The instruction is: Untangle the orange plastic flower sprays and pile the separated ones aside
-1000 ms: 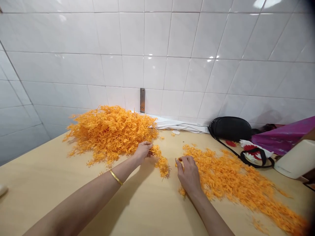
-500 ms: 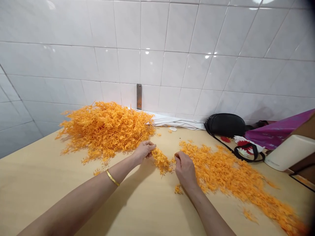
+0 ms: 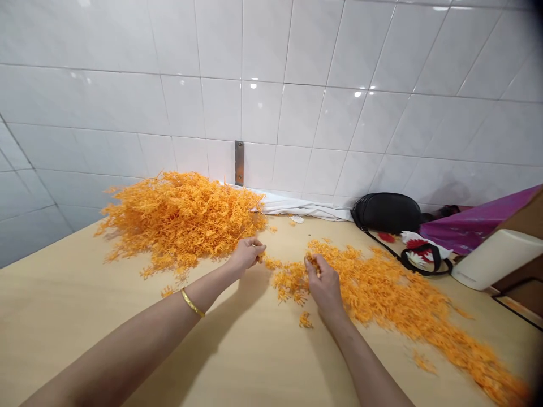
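My left hand (image 3: pixel 246 253), with a gold bangle on its wrist, pinches one end of a sprig of small orange artificial flowers (image 3: pixel 291 281). The sprig stretches low over the table (image 3: pixel 229 362) toward my right hand (image 3: pixel 326 282). There, thumb and fingers close on a few orange florets at the sprig's other end. Just behind my left hand lies a bushy pile of orange flower stems (image 3: pixel 182 217). Beside my right hand spreads a long heap of loose orange florets (image 3: pixel 394 288). One small floret cluster (image 3: pixel 305 320) sits apart, left of my right wrist.
White cloth (image 3: pixel 297 204) runs along the tiled wall. To the back right are a black bag (image 3: pixel 386 212) with a strap, red and white flower heads (image 3: pixel 418 251), a cream bottle (image 3: pixel 498 260) lying tilted, and purple fabric (image 3: pixel 479 220). A metal bracket (image 3: pixel 240 163) is fixed to the wall.
My right hand has moved slightly right and its fingers have closed round florets. The sprig between my hands now stretches farther right, with a thinner part near my left fingers.
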Available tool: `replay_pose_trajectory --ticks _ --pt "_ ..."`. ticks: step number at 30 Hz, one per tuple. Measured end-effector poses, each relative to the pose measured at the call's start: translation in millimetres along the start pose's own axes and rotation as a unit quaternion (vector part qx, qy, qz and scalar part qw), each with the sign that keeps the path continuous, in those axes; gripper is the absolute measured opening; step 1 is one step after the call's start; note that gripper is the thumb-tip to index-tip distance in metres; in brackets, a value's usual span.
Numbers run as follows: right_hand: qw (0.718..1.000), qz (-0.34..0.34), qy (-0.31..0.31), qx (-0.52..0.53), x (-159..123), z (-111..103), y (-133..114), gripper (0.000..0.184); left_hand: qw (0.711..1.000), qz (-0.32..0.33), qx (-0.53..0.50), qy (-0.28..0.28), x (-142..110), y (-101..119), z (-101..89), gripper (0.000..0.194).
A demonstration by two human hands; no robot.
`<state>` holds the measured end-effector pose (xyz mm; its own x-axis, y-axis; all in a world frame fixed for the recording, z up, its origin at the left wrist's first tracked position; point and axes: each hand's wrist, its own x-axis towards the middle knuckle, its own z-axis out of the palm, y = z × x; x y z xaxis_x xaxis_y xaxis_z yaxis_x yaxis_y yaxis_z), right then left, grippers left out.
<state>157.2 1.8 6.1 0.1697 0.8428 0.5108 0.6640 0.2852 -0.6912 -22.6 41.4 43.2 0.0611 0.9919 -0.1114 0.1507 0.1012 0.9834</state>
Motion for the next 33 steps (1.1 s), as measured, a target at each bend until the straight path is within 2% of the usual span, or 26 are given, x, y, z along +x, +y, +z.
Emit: replay_pose_trajectory --ticks 2,4,7,10,16,22,26,28,30,33 --pt "0.999 0.032 0.017 0.019 4 -4 5 0.027 0.999 0.012 0.032 0.002 1 -7 -7.3 0.019" --pt "0.996 0.058 0.031 0.054 7 -6 8 0.030 0.992 0.057 0.115 0.011 0 -15 -12.7 0.024" --pt "0.987 0.097 0.043 0.118 9 -8 7 0.035 0.950 0.161 0.269 0.008 -5 -25 -13.7 0.046" --pt "0.987 0.080 0.058 0.126 11 -10 5 0.038 0.914 0.202 0.351 -0.029 -13 -30 -6.6 0.062" --pt "0.996 0.003 0.072 0.045 10 -9 7 0.029 0.869 0.252 0.423 -0.056 -27 -36 12.5 0.053" --pt "0.996 0.006 0.085 0.021 10 -7 12 0.026 0.826 0.333 0.453 -0.038 -33 -39 26.0 0.038" --pt "0.995 0.000 0.098 -0.009 12 -11 11 0.021 0.827 0.371 0.418 -0.054 -35 -39 31.9 0.022" --pt "0.996 -0.023 0.083 -0.026 10 -11 8 0.026 0.837 0.387 0.384 -0.046 -35 -40 32.8 0.023" --pt "0.995 -0.062 0.052 -0.059 6 -8 3 0.027 0.859 0.383 0.340 -0.011 -34 -43 32.6 0.028" --pt "0.982 -0.122 -0.011 -0.140 -5 3 -8 0.029 0.909 0.325 0.255 0.062 -25 -52 31.4 0.028"
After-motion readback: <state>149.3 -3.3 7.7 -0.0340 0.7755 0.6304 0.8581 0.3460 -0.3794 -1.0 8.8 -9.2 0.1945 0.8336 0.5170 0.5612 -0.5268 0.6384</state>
